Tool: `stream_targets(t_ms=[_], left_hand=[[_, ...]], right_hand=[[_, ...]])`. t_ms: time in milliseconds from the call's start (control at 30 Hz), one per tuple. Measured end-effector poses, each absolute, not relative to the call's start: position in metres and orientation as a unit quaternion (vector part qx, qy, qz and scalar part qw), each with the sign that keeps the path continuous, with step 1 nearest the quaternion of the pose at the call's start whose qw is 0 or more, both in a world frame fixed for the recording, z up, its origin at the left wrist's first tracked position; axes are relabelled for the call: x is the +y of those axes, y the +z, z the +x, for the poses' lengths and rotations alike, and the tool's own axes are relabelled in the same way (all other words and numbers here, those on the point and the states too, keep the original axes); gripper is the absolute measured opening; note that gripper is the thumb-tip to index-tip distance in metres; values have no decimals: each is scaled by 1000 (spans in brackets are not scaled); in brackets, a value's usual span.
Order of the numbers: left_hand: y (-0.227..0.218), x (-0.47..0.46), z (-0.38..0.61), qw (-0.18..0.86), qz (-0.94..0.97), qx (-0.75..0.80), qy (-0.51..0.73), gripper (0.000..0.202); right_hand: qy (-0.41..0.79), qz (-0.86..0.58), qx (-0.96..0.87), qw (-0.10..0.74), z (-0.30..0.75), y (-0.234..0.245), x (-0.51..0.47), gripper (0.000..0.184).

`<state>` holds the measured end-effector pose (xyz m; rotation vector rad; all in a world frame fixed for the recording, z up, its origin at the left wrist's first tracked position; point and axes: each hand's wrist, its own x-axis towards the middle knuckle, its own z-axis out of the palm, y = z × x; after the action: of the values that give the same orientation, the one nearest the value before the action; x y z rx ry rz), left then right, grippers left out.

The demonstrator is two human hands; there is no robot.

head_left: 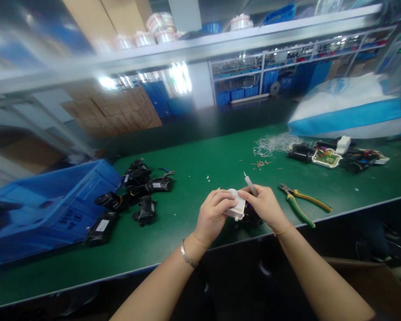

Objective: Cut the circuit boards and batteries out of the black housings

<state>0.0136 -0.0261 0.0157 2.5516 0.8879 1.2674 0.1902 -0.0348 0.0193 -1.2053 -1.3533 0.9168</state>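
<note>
White case in both hands, looks like a mid-handling step
Left hand [209, 218] has its fingers wrapped around the white case [237, 208], held up near the front edge of the tabletop [194, 165]. Right hand [269, 207] has its fingers closed on a pen-shaped tool [250, 183], thumb side up against the case; the tip points away, so I'd say it's positioning, not tool work. My take: next move calls for a steady left grip and turning that tip around if the tool's needed. Pliers [289, 191] lie off to the right, not in use.
</note>
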Motion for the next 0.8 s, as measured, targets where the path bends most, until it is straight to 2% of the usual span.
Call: stream_targets(t_ms=[133, 200, 267, 400, 500, 567, 667, 800], left_hand=[[11, -18, 7, 144, 814, 411, 385, 18], [8, -14, 1, 164, 773, 483, 377, 12], [4, -10, -5, 171, 736, 544, 366, 11], [-6, -5, -16, 193, 706, 605, 314, 36], [-14, -1, -25, 219, 699, 619, 282, 55], [-18, 3, -31, 237, 691, 629, 265, 61], [-23, 8, -39, 239, 687, 638, 252, 65], [-28, 12, -46, 216, 701, 643, 222, 67]], right_hand=[[226, -575, -540, 571, 208, 8, -19, 41], [226, -633, -518, 529, 227, -1, -3, 49], [239, -672, -534, 454, 248, -13, 15, 46], [224, -706, -551, 384, 277, -34, 39, 34], [181, -719, -559, 371, 282, -42, 42, 50], [159, -713, -576, 366, 280, -43, 38, 57], [136, -693, -608, 362, 273, -40, 20, 55], [207, -645, -638, 367, 256, -32, -15, 55]])
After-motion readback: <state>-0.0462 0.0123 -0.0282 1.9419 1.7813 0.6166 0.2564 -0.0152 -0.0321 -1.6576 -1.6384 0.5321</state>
